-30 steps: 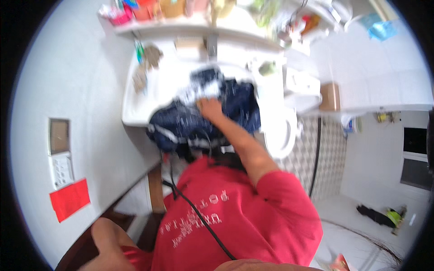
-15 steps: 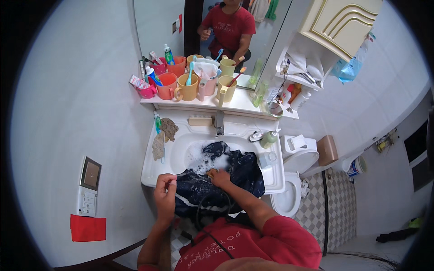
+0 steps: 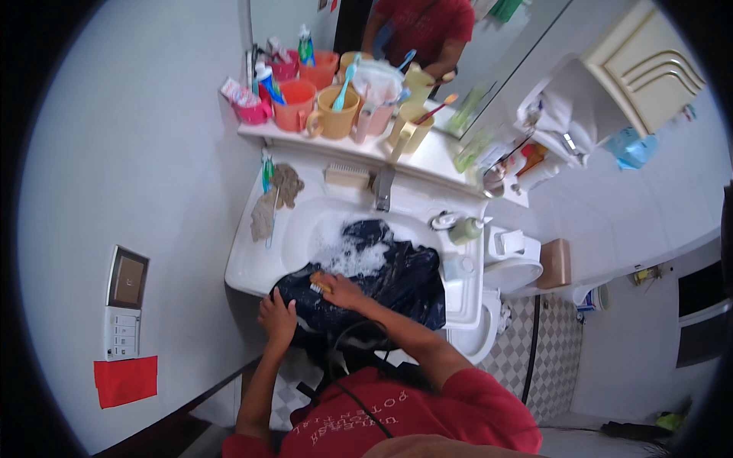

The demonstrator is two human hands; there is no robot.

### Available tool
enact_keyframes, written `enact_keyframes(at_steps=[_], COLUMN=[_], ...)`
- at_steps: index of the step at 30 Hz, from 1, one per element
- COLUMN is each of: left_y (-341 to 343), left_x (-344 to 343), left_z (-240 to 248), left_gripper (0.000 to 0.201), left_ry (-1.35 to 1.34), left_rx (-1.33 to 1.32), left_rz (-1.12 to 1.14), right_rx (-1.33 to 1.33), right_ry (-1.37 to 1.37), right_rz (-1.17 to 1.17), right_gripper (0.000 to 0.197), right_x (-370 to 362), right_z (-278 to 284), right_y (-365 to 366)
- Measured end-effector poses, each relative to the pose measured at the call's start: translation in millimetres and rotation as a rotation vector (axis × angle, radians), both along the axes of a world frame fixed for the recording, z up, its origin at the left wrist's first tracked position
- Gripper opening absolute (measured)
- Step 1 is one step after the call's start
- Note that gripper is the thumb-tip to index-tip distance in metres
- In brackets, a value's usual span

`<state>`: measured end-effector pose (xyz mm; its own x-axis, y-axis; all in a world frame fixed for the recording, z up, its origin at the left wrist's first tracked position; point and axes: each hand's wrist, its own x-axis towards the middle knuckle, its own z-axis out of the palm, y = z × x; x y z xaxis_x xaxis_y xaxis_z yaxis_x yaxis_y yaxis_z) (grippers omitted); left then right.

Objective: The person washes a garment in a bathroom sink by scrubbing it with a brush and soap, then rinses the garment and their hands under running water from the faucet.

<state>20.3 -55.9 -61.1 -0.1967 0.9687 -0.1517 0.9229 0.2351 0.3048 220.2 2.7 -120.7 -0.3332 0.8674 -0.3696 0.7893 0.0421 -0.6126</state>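
Observation:
A soaked dark blue garment [image 3: 408, 286] lies bunched in the white washbasin [image 3: 243, 256] and drapes over its front edge. White suds [image 3: 355, 258] sit on the garment and in the bowl. My right hand [image 3: 343, 293] is closed around a scrub brush [image 3: 321, 281] with an orange-brown back and pale bristles, held against the garment's left part. Beside it, my left hand [image 3: 278, 320] grips the garment's left edge at the basin's front rim, its fingertips partly hidden by cloth.
Behind the bowl stand a faucet [image 3: 383, 189] and a pale brush [image 3: 347, 176]. Grey-brown rags [image 3: 287, 185] lie at the basin's left. A green pump bottle [image 3: 466, 230] stands at its right. Mugs with toothbrushes [image 3: 337, 114] line the shelf. A toilet [image 3: 477, 336] is at right.
My right hand has moved the brush leftward over the garment. My left hand has lowered from above the edge onto the cloth. The whole view has tilted slightly.

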Motion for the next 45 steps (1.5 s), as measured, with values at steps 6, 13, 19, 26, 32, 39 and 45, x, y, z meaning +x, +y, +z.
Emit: enact_keyframes(at_steps=[6, 13, 19, 26, 32, 39, 45], left_y=[-10.2, 6.2, 6.6, -18.3, -12.3, -36.4, -32.8], left_x=[13.6, 2.1, -0.1, -9.2, 6.1, -7.7, -0.6], left_z=[-23.8, -27.6, -2.6, -31.7, 22.4, 12.7, 21.1], left_gripper=[0.065, 0.072, 0.052, 0.034, 0.026, 0.027, 0.029], left_ry=[-0.045, -0.124, -0.591, -0.873, -1.242, -1.239, -1.208], left_rx=[0.129, 0.259, -0.010, -0.104, -0.268, -0.322, -0.287], left_rz=[0.099, 0.200, 0.282, 0.420, 0.580, 0.527, 0.494], right_rx=[-0.239, -0.003, 0.070, -0.090, -0.158, -0.110, -0.195], right_ry=[-0.548, -0.711, -0.672, 0.053, -0.337, 0.193, -0.276], right_rz=[0.208, -0.108, -0.153, 0.185, 0.252, 0.417, 0.206], right_gripper=[0.052, 0.033, 0.030, 0.053, 0.051, 0.047, 0.050], right_x=[63.0, 65.6, 86.9, -38.8, 34.5, -32.2, 14.6], right_z=[40.4, -37.0, -63.8, 19.5, -31.9, 45.1, -6.5], right_y=[43.5, 79.9, 95.2, 40.1, 90.3, 35.9, 91.2])
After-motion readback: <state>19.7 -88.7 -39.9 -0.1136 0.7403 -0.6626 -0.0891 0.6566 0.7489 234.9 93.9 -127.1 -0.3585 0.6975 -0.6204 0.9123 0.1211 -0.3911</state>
